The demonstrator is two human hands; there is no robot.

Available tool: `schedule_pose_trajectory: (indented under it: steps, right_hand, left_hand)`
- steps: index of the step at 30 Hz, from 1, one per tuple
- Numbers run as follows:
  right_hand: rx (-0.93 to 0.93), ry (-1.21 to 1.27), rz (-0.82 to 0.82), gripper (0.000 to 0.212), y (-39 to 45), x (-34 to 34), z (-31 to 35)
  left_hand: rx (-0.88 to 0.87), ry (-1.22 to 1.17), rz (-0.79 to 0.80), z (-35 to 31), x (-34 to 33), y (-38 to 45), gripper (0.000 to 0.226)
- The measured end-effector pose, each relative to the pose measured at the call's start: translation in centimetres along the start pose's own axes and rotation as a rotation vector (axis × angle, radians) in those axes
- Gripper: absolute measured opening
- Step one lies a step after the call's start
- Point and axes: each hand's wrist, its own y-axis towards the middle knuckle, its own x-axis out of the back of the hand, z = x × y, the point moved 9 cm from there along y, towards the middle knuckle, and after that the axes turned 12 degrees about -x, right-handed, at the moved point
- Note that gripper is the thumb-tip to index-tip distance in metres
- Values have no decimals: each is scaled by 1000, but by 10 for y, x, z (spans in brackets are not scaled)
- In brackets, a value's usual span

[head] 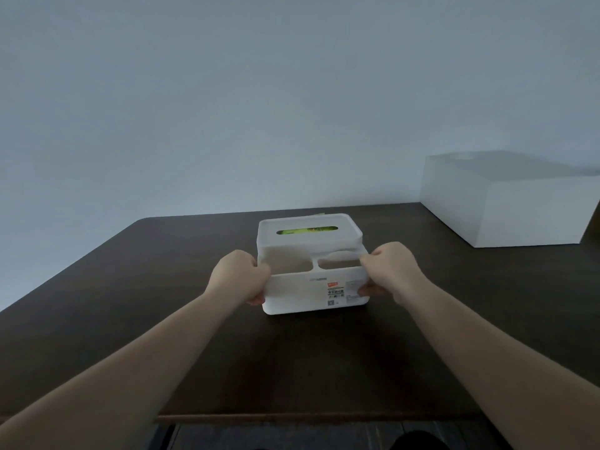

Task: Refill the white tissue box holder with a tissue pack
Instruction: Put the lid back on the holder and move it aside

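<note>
Both hands grip the holder (311, 287) mid-table (130, 303): left hand (238, 276) and right hand (391, 271) have fingers curled tight on its ends. Green pack (306, 229) shows through the holder's slot.

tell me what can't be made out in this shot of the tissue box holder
- Tissue pack, head view: only a green strip shows through the lid's slot; the white tissue box holder hides the rest.
- Label on the holder's front: print too small and dim to read.
- Fingertips of the left hand and right hand: curled around the holder's ends, out of sight.
- Large white box on the table: cut off by the right edge.
</note>
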Motion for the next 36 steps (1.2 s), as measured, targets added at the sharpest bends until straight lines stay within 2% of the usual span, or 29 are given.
schedule_pose_trajectory:
  steps: [6,13,19,25,30,36]
  right_hand:
    - [-47,45,-59,11,23,42,-13]
    - [-52,88,-167,11,65,105,-22]
    - [-41,128,-294,15,118,145,-22]
    - [-42,210,-366,18,175,157,-14]
    - [-18,109,-479,28,209,163,-1]
    - [17,150,-585,33,230,163,6]
  left_hand:
    - [-112,46,13,-45,-21,24,45]
    - [-184,14,86,-101,-81,78,48]
    - [-214,-59,78,-142,-126,138,33]
    - [-199,-59,31,-153,-156,198,32]
    - [-194,-66,-12,-160,-173,229,31]
    - [-158,-107,-26,-169,-187,259,26]
